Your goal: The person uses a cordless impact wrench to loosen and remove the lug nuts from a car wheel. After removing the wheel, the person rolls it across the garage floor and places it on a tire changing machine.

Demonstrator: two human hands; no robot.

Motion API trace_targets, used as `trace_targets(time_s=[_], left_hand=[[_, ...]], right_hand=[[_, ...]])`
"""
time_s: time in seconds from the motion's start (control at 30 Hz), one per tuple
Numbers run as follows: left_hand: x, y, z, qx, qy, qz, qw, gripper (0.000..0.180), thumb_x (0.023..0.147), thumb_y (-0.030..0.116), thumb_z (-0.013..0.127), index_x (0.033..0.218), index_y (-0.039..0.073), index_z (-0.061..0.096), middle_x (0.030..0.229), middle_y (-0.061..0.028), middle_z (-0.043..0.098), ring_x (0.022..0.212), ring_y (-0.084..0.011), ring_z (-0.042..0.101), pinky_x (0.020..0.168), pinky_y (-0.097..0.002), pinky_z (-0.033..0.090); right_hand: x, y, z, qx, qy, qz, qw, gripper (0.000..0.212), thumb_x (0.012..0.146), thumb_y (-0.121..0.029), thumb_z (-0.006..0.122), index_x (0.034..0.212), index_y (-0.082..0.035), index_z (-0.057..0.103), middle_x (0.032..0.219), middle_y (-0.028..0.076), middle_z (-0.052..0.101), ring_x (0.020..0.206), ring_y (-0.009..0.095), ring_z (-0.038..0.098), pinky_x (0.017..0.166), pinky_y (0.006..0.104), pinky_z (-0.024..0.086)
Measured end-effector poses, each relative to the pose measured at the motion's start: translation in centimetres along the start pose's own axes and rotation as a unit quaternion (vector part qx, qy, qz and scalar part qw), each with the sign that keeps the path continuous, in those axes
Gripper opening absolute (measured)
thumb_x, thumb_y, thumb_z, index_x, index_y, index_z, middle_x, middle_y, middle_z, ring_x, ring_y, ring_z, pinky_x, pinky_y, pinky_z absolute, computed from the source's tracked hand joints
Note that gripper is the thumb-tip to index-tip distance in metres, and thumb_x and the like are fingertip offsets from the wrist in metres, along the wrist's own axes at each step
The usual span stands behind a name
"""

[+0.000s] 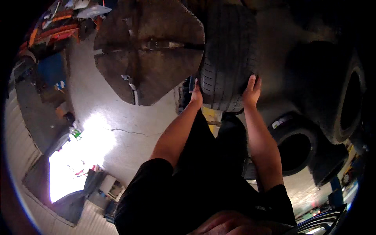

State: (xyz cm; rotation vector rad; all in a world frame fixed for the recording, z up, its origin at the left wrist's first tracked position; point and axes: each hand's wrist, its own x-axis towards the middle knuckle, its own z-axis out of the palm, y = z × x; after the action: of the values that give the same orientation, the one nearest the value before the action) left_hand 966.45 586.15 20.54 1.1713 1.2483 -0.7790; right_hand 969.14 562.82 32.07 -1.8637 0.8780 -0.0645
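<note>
A black tire [229,55] stands upright in front of me, its tread facing me. On its left side, low down, my left hand [196,96] presses against the sidewall with the fingers pointing away from me. My right hand [252,92] grips the opposite edge, its fingers laid along the sidewall. Together they hold the tire between them. Just left of it, close to my left hand, is the brown metal turntable [152,74] of a tire machine, with slots and clamp jaws. The tire's far end runs out of the top of the view.
More tires [297,133] lie and lean on the right, some in deep shadow. A yellow part [211,117] shows below the held tire. Concrete floor [129,125] spreads to the left, with a bright doorway [70,168] beyond. Orange shelving [55,31] stands at the far left.
</note>
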Motion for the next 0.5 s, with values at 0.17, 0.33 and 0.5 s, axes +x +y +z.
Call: trace_targets(time_s=[0.17,0.33,0.5], left_hand=[[0.8,-1.2,-1.5,-0.088,-0.057,0.081,0.991,0.096,0.1,0.078,0.04,0.167,0.009,0.027,0.167,-0.012,0.038,0.15,-0.0341,0.037,0.125,-0.0446,0.028],[3.1,-4.4,0.0,-0.131,0.007,0.183,0.974,0.097,0.099,0.076,0.047,0.155,-0.003,0.047,0.154,-0.0183,0.053,0.138,-0.0332,0.051,0.117,-0.0399,0.035],[2.3,-4.4,1.7,-0.091,0.014,0.168,0.982,0.095,0.098,0.076,0.049,0.15,-0.004,0.053,0.149,-0.0175,0.058,0.132,-0.0324,0.055,0.115,-0.0391,0.037]], right_hand=[[0.7,1.6,1.7,-0.007,-0.004,-0.041,0.999,0.076,0.106,-0.06,0.046,0.149,0.003,0.051,0.134,0.028,0.065,0.123,0.043,0.064,0.104,0.0433,0.048],[2.1,2.6,1.4,0.001,-0.017,-0.057,0.998,0.075,0.106,-0.059,0.047,0.147,0.003,0.054,0.135,0.026,0.066,0.124,0.04,0.064,0.104,0.0423,0.048],[3.2,3.3,0.4,-0.002,-0.019,-0.075,0.997,0.066,0.109,-0.053,0.045,0.141,0.003,0.059,0.13,0.021,0.069,0.118,0.034,0.064,0.101,0.0389,0.048]])
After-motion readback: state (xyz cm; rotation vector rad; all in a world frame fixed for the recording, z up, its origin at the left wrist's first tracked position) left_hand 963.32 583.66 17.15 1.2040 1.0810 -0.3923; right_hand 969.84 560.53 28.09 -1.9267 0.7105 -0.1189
